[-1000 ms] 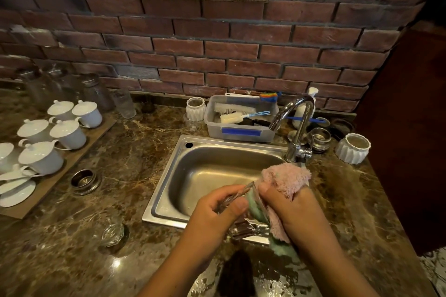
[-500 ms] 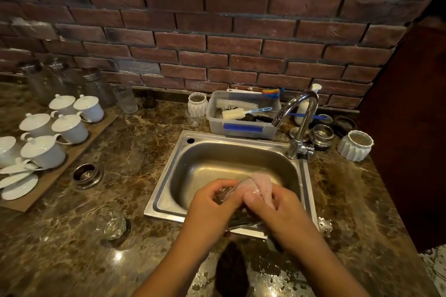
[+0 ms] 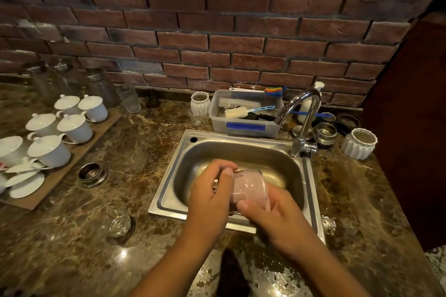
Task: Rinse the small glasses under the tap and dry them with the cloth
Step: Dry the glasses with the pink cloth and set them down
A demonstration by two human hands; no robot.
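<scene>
Drying underway: left hand (image 3: pixel 210 195) gripping small clear glass (image 3: pixel 255 178), right hand (image 3: pixel 277 219) gripping fluffy pink cloth (image 3: pixel 246 194) stuffed inside (second faceted glass (image 3: pixel 120 225) aside on the counter, possibly finished).

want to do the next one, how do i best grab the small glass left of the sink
Pinch the small glass across its faceted sides from above, thumb opposite fingers. It seems to stand alone on the counter, nothing crowding it, so a straight-down reach likely works.
</scene>
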